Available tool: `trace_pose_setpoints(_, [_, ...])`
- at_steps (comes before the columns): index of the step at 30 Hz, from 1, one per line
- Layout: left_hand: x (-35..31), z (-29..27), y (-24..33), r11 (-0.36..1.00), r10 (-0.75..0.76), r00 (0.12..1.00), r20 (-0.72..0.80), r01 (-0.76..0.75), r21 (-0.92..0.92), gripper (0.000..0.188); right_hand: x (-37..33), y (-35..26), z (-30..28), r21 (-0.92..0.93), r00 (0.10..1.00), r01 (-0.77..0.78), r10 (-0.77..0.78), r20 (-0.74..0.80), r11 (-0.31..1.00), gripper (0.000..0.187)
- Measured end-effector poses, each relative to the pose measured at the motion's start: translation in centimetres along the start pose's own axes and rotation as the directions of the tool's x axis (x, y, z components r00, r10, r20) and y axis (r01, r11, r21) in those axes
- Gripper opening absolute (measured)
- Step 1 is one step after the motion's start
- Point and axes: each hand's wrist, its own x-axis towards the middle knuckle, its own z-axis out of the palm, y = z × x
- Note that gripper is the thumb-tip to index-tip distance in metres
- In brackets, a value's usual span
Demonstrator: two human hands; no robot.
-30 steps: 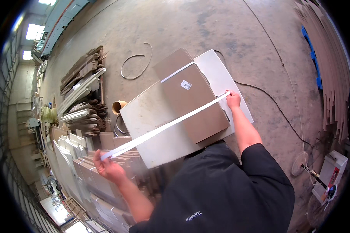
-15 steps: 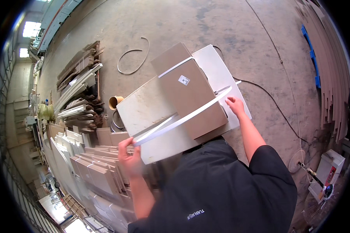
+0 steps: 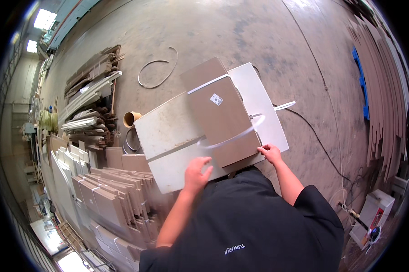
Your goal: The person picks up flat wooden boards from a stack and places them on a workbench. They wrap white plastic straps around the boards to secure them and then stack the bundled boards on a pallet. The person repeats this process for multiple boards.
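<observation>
A stack of brown panels [image 3: 227, 119], with a label on top, lies across white boards [image 3: 172, 124]. One white strap [image 3: 209, 84] crosses the stack's far part. Another white strap [image 3: 234, 138], smeared by motion, arches loosely over the nearer part and curls at the right edge. My left hand [image 3: 196, 174] is over the near white board, just short of that strap's left end, thumb and fingers apart. At the stack's near right corner my right hand [image 3: 271, 154] has its fingertips pinched together against the edge; what is between them is too small to make out.
Strapped brown panels [image 3: 109, 195] stand at the lower left, with piled offcuts [image 3: 93, 97] behind. A cardboard tube [image 3: 131, 119] is left of the boards. A loose strap loop [image 3: 157, 75] and a dark cable [image 3: 313, 121] lie on the floor. Long panels [image 3: 381, 95] are stacked right.
My left hand has let go of the strap and moved right, toward the stack. My right hand has come down to the stack's near right corner. The loose strap has sunk lower over the panels.
</observation>
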Motion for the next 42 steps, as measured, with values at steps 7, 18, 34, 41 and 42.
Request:
trace_pose_setpoints(7, [-8.9, 5.5, -3.0, 0.970, -0.225, 0.936, 0.272, 0.241, -0.025, 0.030, -0.4, -1.2, -0.7, 0.019, 0.991, -0.086, 0.084, 0.101, 0.996, 0.039])
trace_pose_setpoints(18, [-23.6, 5.2, -11.0, 0.740, -0.641, 0.758, 0.119, 0.652, -0.164, 0.038, -1.0, -1.4, 1.3, 0.397, 0.933, -0.286, 0.159, 0.323, 0.872, 0.045])
trace_pose_setpoints(34, [-60.9, 24.3, -15.3, -0.020, -0.980, 0.110, 0.166, 0.778, -0.628, 0.018, 4.2, 2.5, 5.1, 0.588, 0.935, -0.349, 0.309, 0.171, 0.730, 0.066])
trace_pose_setpoints(41, [-60.0, 25.4, -13.0, -0.080, -0.983, 0.066, 0.171, 0.688, -0.721, 0.019, 6.0, 2.7, 3.4, 0.601, 0.898, -0.441, 0.324, 0.299, 0.667, 0.069])
trace_pose_setpoints(42, [-58.9, 25.2, -13.2, -0.072, -0.983, 0.074, 0.168, 0.688, -0.722, 0.019, 6.0, 2.4, 3.4, 0.610, 0.886, -0.464, 0.346, 0.310, 0.642, 0.071])
